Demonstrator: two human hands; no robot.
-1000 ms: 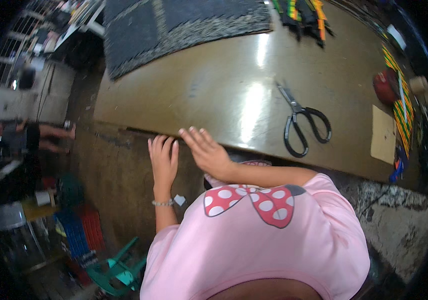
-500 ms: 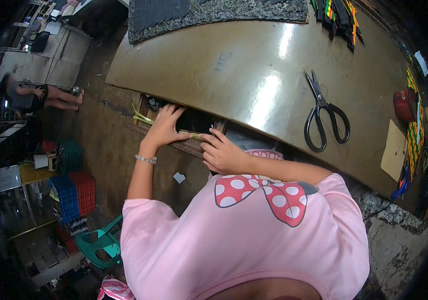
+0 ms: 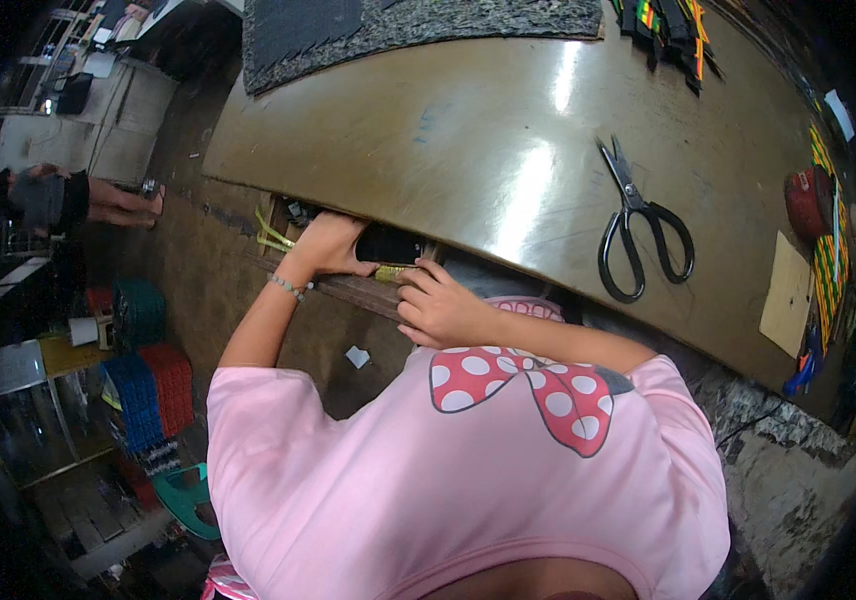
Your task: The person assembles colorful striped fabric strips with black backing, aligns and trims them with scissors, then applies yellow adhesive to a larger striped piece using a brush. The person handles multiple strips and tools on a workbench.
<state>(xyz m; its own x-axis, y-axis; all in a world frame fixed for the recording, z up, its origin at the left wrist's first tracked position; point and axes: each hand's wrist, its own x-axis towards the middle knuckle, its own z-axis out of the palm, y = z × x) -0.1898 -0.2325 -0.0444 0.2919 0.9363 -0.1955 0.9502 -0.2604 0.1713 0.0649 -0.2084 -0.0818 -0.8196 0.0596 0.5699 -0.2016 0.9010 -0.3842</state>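
A shallow wooden drawer [image 3: 363, 292] is pulled out a little from under the tabletop. My left hand [image 3: 331, 243] reaches into it; the thumb lies at the front edge and the other fingers are hidden beneath the tabletop. My right hand [image 3: 445, 305] is curled at the drawer front, its fingertips closed on a thin yellow strip [image 3: 389, 272] that runs along the edge. Beside my left wrist sticks out another yellow strip end [image 3: 273, 236]. A flat black object [image 3: 390, 244] shows inside the drawer, between my hands.
Black-handled scissors [image 3: 632, 222] lie on the shiny tabletop [image 3: 348, 130]. At the far edge are a grey speckled board [image 3: 428, 32] and dark, colourful strips [image 3: 663, 35]. A tan card [image 3: 786, 292] and a red round thing [image 3: 809, 205] lie right. Another person [image 3: 68, 198] stands far left.
My left hand has slid deeper into the drawer, its fingers passing out of sight under the tabletop. My right hand has stayed at the drawer front. The other person's arms have shifted.
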